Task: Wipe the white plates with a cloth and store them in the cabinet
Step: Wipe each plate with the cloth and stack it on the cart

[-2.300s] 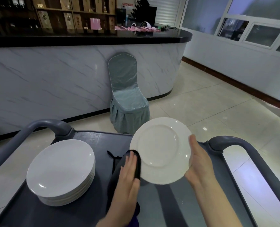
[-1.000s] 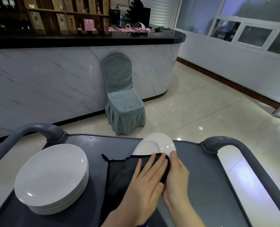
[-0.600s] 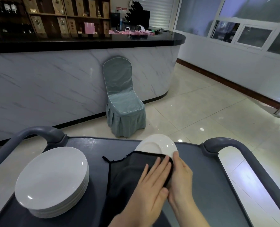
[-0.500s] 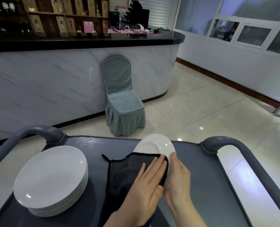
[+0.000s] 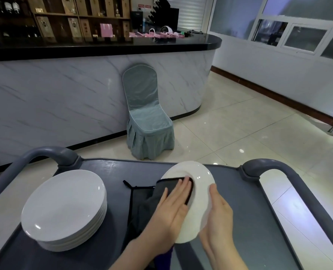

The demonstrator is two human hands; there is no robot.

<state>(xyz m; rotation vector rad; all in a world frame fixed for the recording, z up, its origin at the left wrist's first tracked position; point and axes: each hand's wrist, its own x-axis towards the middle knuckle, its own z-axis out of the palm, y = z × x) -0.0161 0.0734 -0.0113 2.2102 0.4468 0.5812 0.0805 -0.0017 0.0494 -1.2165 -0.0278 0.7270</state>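
Hands are seen nearest, at six o'clock of the view. The left hand (image 5: 169, 209) is laid flat with its fingers straight and together, and a dark cloth (image 5: 142, 201) is pressed by it against the face of a white plate (image 5: 200, 184). The right hand (image 5: 218, 221) is closed on that plate's right rim, with the thumb laid along the front edge and the fingers hidden behind. The plate is held tilted on edge over a dark grey cart (image 5: 249, 221), its face turned toward nine o'clock; whether its lower edge touches the cart top cannot be told. From the plate the cloth is draped down toward seven o'clock onto the cart top, and a thin strap is seen at its far corner. At nine o'clock of the held plate, a stack of white plates (image 5: 64, 203) is set flat on the left part of the cart, apart from the cloth. Rounded handles are fixed at the cart's far corners, at ten o'clock (image 5: 44, 152) and two o'clock (image 5: 269, 166). Beyond the cart, at twelve o'clock, a chair (image 5: 148, 121) in a grey-green cover is stood on the tiled floor (image 5: 239, 129), its back against a marble-fronted bar (image 5: 64, 90) with a black top. Pink boxes (image 5: 158, 34) are laid on the bar top, and wooden shelves (image 5: 74, 20) of boxes and bottles are seen behind at eleven o'clock. Windows (image 5: 298, 36) are set in the wall at two o'clock.
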